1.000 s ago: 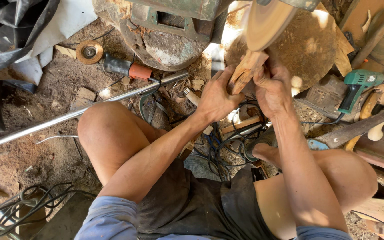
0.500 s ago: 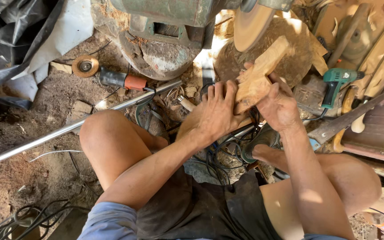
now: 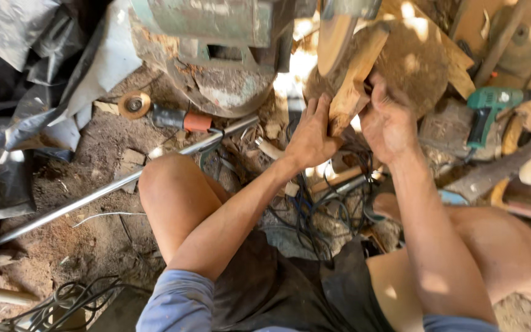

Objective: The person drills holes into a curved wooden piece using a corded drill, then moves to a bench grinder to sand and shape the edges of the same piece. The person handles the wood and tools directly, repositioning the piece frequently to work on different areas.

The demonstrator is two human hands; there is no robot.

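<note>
I see both grips clamped on a rough, pale wood block: left hand below, right hand beside. The block leans against a round sanding disc. A smooth metal rod lies on the dusty floor.

Head view — steeply downward, close over lap
</note>
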